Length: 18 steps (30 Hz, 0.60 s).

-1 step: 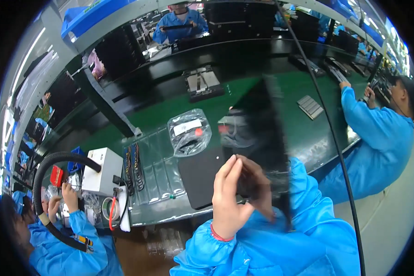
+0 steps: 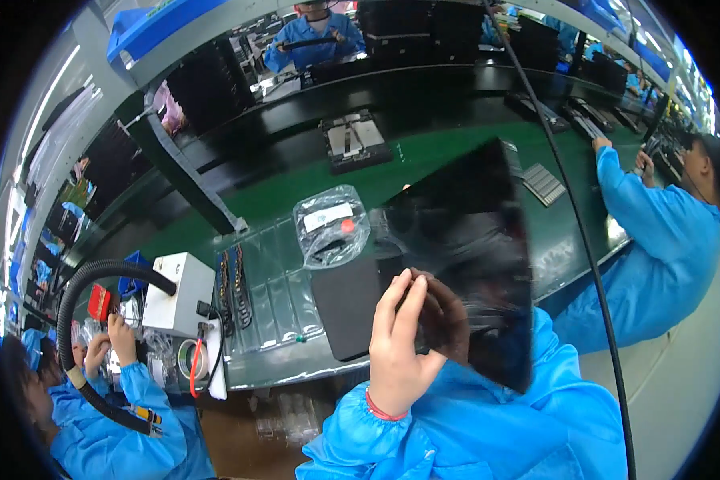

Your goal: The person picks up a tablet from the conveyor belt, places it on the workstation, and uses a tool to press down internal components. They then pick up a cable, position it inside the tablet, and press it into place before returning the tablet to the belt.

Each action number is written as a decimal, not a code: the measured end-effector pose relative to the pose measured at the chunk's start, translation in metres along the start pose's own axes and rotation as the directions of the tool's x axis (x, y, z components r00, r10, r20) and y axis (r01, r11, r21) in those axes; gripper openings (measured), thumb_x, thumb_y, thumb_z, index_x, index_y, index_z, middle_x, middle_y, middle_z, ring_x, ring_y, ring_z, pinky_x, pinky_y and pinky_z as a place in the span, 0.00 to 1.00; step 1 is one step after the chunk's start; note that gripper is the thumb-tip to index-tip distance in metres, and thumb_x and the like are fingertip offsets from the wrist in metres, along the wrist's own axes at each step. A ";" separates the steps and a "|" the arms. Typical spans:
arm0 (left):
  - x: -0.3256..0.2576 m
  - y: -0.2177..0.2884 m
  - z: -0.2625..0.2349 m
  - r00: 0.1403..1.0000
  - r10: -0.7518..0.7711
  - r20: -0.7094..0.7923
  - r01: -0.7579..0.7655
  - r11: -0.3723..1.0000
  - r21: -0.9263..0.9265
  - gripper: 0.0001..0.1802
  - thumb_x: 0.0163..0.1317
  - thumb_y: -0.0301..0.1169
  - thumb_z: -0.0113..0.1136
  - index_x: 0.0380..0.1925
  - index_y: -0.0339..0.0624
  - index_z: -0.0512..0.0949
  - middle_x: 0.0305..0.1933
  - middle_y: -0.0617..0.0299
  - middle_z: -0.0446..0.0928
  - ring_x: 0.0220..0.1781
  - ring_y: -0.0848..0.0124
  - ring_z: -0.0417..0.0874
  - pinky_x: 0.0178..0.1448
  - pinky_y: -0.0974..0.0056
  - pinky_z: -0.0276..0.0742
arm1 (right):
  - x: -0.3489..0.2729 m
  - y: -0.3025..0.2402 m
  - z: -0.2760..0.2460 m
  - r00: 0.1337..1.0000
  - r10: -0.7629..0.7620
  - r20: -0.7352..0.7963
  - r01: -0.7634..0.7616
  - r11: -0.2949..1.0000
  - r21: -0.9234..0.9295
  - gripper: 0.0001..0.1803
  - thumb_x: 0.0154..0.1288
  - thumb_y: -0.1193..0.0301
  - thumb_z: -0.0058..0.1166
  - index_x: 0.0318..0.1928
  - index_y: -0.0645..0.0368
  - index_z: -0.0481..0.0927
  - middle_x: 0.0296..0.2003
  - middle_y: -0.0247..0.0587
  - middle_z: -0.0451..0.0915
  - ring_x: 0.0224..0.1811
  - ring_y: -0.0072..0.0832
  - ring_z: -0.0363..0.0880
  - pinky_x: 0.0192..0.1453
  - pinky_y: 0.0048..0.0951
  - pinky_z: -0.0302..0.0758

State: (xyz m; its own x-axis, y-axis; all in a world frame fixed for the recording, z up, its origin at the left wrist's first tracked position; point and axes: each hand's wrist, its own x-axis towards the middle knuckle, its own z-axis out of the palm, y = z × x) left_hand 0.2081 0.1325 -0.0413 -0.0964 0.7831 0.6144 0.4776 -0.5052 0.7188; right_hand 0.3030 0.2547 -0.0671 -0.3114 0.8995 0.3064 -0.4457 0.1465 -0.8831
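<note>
A glossy black screen panel [image 2: 480, 256] is held up tilted in front of me, above the near edge of the bench. My left hand [image 2: 400, 344] is at its lower left, fingers stretched and thumb apart. Its fingertips are at the glossy face, which mirrors the hand; firm contact is hard to tell. My right hand is behind the panel, with only a small fingertip [image 2: 406, 187] showing at its upper left edge. The right sleeve [image 2: 564, 360] comes up behind the panel's lower right. Left of the panel, a flat black pad [image 2: 346, 312] lies on the bench.
A clear plastic bag [image 2: 332, 228] with a red dot lies beyond the pad. Farther back rests an open device chassis [image 2: 356, 140]; a grey slatted block [image 2: 542, 186] sits right. A white box [image 2: 180, 294] with a black hose stands left. Co-workers sit at both sides and opposite.
The panel has turned so that more of its glossy face shows, and its right edge has swung rightward. My left hand has stayed nearly in place.
</note>
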 end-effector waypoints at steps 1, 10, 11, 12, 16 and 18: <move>-0.004 -0.002 0.000 1.000 0.021 -0.017 -0.019 0.994 0.110 0.35 0.35 0.20 0.63 0.51 0.40 0.69 0.56 0.48 0.63 0.56 0.50 0.67 0.56 0.56 0.67 | -0.002 0.004 0.005 1.000 -0.001 0.014 0.002 1.000 -0.011 0.20 0.56 0.80 0.42 0.52 0.65 0.70 0.53 0.48 0.69 0.54 0.32 0.69 0.55 0.26 0.64; -0.025 0.004 -0.010 0.999 -0.036 -0.024 0.043 0.792 0.609 0.36 0.30 0.20 0.64 0.47 0.55 0.75 0.56 0.52 0.63 0.59 0.50 0.61 0.60 0.47 0.57 | 0.040 -0.008 0.004 0.990 -0.110 0.089 0.126 0.972 -0.196 0.20 0.57 0.80 0.41 0.52 0.66 0.71 0.53 0.47 0.69 0.55 0.32 0.69 0.57 0.26 0.63; -0.019 0.009 0.002 1.000 -0.006 -0.001 0.005 0.790 0.613 0.37 0.31 0.23 0.65 0.49 0.60 0.74 0.57 0.55 0.62 0.59 0.52 0.61 0.59 0.45 0.57 | 0.042 -0.016 0.017 0.986 -0.153 0.061 0.163 0.950 -0.266 0.20 0.57 0.80 0.41 0.52 0.66 0.71 0.53 0.47 0.69 0.55 0.32 0.69 0.57 0.26 0.63; -0.022 0.003 0.001 1.000 -0.015 -0.007 0.016 0.740 0.672 0.38 0.32 0.25 0.65 0.50 0.65 0.72 0.58 0.59 0.62 0.59 0.54 0.62 0.57 0.43 0.57 | 0.047 0.001 0.043 0.984 -0.159 0.075 0.174 0.946 -0.272 0.20 0.57 0.80 0.41 0.52 0.66 0.71 0.53 0.47 0.69 0.55 0.32 0.69 0.57 0.26 0.63; -0.027 0.007 -0.002 1.000 -0.014 -0.021 0.025 0.692 0.722 0.33 0.37 0.27 0.64 0.48 0.68 0.74 0.57 0.61 0.63 0.58 0.56 0.62 0.57 0.44 0.57 | 0.059 -0.011 0.032 0.968 -0.221 0.118 0.249 0.902 -0.352 0.19 0.57 0.80 0.41 0.51 0.66 0.71 0.53 0.47 0.69 0.56 0.33 0.68 0.58 0.27 0.62; -0.028 0.009 -0.003 1.000 -0.014 -0.025 0.028 0.679 0.734 0.31 0.38 0.28 0.63 0.48 0.68 0.74 0.57 0.61 0.63 0.58 0.57 0.62 0.57 0.44 0.56 | 0.065 -0.014 0.037 0.957 -0.253 0.139 0.288 0.874 -0.392 0.19 0.57 0.80 0.41 0.51 0.66 0.71 0.53 0.46 0.69 0.56 0.33 0.68 0.58 0.27 0.62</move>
State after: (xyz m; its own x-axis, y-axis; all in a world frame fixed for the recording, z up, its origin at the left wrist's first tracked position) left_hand 0.2131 0.1049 -0.0508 -0.1246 0.7806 0.6124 0.9625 -0.0549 0.2658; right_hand 0.2578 0.2959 -0.0214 -0.3018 0.7668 0.5665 -0.1501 0.5485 -0.8225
